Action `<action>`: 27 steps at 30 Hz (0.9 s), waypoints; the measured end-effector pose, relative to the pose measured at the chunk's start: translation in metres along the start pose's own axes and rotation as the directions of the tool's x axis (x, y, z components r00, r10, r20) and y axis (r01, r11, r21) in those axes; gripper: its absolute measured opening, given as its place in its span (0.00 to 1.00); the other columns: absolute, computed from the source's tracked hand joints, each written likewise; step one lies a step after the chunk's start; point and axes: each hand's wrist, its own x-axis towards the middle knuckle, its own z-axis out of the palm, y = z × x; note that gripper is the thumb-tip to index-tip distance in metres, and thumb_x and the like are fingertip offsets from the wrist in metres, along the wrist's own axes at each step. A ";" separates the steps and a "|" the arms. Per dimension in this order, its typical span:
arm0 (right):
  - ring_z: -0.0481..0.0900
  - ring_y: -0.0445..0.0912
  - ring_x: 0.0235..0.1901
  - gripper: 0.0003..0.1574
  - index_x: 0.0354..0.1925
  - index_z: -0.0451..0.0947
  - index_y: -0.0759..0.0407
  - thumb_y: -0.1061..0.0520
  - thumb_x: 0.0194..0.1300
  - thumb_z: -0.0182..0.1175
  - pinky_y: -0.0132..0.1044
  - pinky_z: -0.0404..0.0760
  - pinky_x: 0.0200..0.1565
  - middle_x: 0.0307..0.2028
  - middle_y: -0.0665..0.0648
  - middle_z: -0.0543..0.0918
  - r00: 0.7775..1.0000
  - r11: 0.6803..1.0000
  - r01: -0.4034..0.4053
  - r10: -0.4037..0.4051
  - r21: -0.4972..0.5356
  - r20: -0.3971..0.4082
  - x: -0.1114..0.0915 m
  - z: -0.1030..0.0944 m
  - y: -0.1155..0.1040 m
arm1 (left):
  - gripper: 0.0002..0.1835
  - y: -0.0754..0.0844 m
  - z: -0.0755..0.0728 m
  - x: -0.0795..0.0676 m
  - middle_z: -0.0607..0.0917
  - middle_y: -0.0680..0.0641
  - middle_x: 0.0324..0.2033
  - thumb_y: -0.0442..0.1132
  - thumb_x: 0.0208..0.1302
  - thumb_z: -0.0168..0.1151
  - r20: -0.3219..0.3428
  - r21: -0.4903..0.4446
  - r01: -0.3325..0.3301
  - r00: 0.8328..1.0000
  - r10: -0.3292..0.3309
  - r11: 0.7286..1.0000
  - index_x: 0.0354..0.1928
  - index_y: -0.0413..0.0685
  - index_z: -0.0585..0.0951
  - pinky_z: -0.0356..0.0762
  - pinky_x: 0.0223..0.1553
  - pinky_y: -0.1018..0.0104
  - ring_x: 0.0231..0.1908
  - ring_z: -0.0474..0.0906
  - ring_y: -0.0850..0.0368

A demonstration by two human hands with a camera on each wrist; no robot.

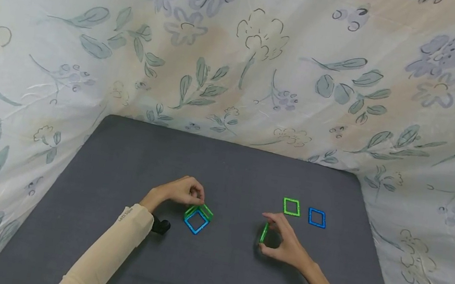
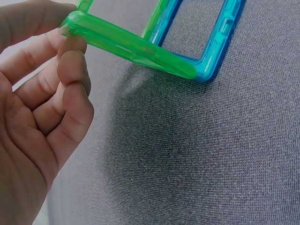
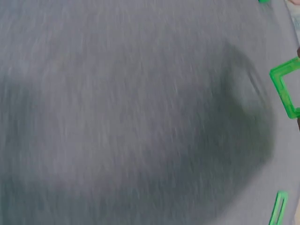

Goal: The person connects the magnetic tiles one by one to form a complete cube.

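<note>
On the dark grey fabric-topped table point(image 1: 218, 271), well apart from each other, the two hands each pinch a square frame tile. At the left, the left hand point(image 1: 185, 190) has thumb and fingertips clamped on a corner of a green frame point(image 2: 131, 48), whose low end touches a blue frame point(image 1: 202, 228); another green piece rises beside these, but how many there are is hard to tell, since the left wrist view cuts off the top of the cluster. The right hand point(image 1: 288, 242) holds a green tile point(image 1: 264, 233) between thumb and fingers, seen nearly edge-on; the right wrist view cuts it off at its right edge and hides almost all of the hand. Beyond lie a loose green square point(image 1: 291, 214) and, just beside it, a loose blue square point(image 1: 316, 225). That same wrist view is blurred, with a green strip point(image 3: 278, 207) cropped at the bottom, too partial to identify.
</note>
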 end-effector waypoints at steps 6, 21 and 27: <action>0.74 0.55 0.46 0.51 0.62 0.68 0.79 0.76 0.38 0.79 0.52 0.86 0.44 0.46 0.63 0.75 0.999 0.999 0.020 -0.018 0.049 -0.047 0.022 0.009 -0.033 | 0.06 0.002 0.001 -0.001 0.83 0.49 0.16 0.36 0.70 0.64 -0.031 -0.017 -0.004 1.000 0.003 1.000 0.37 0.43 0.88 0.68 0.21 0.72 0.15 0.72 0.66; 0.78 0.58 0.49 0.53 0.68 0.65 0.69 0.73 0.45 0.77 0.55 0.85 0.48 0.48 0.69 0.75 0.998 0.986 0.018 -0.008 0.165 -0.061 0.054 0.066 -0.037 | 0.08 0.010 0.007 -0.001 0.86 0.50 0.18 0.37 0.69 0.65 -0.168 0.012 0.093 0.982 -0.090 0.996 0.38 0.41 0.89 0.70 0.21 0.71 0.17 0.79 0.60; 0.79 0.66 0.48 0.49 0.65 0.65 0.76 0.76 0.46 0.76 0.59 0.84 0.48 0.49 0.72 0.76 0.998 0.974 0.000 0.014 0.227 -0.058 0.070 0.075 -0.063 | 0.07 0.010 0.009 -0.002 0.79 0.56 0.14 0.38 0.67 0.66 -0.170 0.045 0.111 0.980 -0.101 0.993 0.34 0.45 0.89 0.62 0.19 0.72 0.14 0.66 0.66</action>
